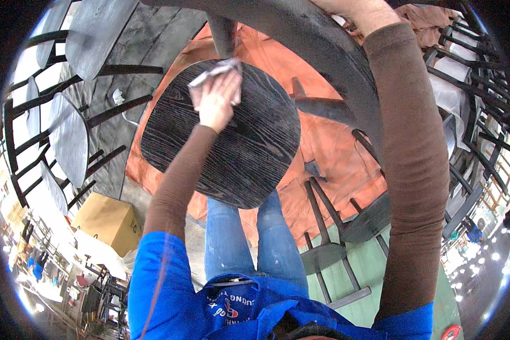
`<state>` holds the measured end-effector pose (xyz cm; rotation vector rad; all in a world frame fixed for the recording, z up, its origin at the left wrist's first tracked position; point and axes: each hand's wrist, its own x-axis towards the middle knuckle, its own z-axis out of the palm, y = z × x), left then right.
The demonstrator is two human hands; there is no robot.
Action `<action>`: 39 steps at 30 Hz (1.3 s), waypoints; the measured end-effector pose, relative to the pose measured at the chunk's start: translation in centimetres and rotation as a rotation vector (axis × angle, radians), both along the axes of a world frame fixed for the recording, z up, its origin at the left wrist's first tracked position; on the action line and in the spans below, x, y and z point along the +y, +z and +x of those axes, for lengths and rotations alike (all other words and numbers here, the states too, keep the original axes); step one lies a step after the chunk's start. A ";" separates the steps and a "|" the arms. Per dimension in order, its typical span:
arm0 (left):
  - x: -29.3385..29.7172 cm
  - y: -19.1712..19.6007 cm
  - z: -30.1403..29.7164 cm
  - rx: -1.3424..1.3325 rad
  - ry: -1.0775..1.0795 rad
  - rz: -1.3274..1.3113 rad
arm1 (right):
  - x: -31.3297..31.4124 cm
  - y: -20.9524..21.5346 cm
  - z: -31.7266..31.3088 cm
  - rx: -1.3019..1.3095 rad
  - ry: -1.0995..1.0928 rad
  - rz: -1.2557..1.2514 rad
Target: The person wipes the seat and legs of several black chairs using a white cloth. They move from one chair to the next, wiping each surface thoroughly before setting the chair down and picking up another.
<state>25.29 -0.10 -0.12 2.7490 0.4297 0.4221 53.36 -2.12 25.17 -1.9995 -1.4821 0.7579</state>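
left hand (216, 97): flat on the round black chair seat (226, 136), palm down, with a grey-white rag (218, 69) pinned under the fingers. So the grip is closed over the rag, pressing it onto the wood.

rag: crumpled, sticking out just beyond the fingertips, touching the far part of the seat.

chair seat: dark wood with pale grain lines, right under the left grip and spreading out mostly toward the person from it. The person's jeans (249, 238) show just past its near edge.

right hand (354, 8): way up at the top edge of the view, on the curved black chair back (323, 51). Mostly cut off by the frame, so can't tell how the grip is closed or whether it's wrapped around the rail, only that it's against it.

chair back: thick bent rail arcing from above the left grip across to the right arm in its brown sleeve.

orange sheet (323, 141): spread beneath the chair, past the seat on every side.

other stuff: more black chairs (68, 141) stacked well off to the left of the left grip, and a cardboard box (107, 221) down-left of it on the floor.
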 end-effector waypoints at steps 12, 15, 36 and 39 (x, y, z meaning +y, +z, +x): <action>-14.1 -0.8 -1.6 -0.116 -0.438 -0.230 | -0.7 -1.2 0.4 -0.013 -0.056 0.036; -2.3 -2.0 -1.7 0.026 0.042 -0.927 | -0.5 -1.7 0.8 0.119 -0.037 0.028; 5.0 -0.1 -2.2 0.185 0.225 0.047 | -0.4 -1.3 0.1 0.069 -0.090 0.083; 1.3 0.3 -1.4 0.141 0.357 0.027 | -0.1 -1.3 0.0 0.032 -0.078 0.113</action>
